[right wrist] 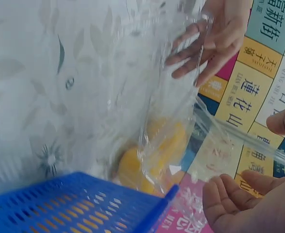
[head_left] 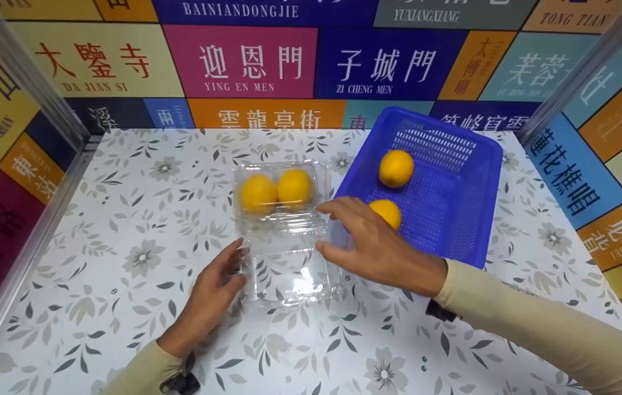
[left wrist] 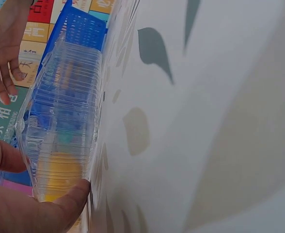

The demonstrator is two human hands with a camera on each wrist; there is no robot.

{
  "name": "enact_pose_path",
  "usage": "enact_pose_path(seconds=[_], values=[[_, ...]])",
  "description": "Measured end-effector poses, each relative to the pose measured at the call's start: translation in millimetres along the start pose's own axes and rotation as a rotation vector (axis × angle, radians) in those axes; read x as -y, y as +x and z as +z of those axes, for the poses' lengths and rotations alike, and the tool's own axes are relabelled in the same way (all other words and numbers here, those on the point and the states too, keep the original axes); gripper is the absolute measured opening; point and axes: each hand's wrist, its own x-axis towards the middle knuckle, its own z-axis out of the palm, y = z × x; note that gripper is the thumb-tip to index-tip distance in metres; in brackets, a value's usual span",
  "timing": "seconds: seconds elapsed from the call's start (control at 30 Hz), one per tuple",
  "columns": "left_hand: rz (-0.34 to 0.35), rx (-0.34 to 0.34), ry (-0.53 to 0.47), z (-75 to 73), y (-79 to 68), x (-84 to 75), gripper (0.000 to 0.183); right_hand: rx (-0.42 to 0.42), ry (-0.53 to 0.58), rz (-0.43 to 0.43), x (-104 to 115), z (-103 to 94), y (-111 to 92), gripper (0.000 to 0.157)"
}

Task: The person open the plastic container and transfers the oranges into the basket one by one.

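A clear plastic clamshell box lies with its two halves spread on the table. Two orange-yellow citrus fruits, the left one and the right one, sit side by side in its far half. My left hand is at the box's left side, thumb and fingers apart, fingertips right at the edge. Over the box's right edge, my right hand has its fingers spread and holds nothing. In the right wrist view, the clear plastic stands between my two hands.
A blue perforated basket stands right of the box, beneath and beyond my right forearm. Inside are two more citrus fruits, one farther back and one partly hidden by my right hand. Printed panels enclose the floral-covered table.
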Motion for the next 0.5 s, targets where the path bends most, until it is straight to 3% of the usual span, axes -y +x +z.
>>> enact_pose_path(seconds=[0.5], values=[[-0.001, 0.002, 0.012, -0.9, -0.9, -1.1, 0.069, 0.082, 0.116, 0.076, -6.4, 16.9, -27.8, 0.051]])
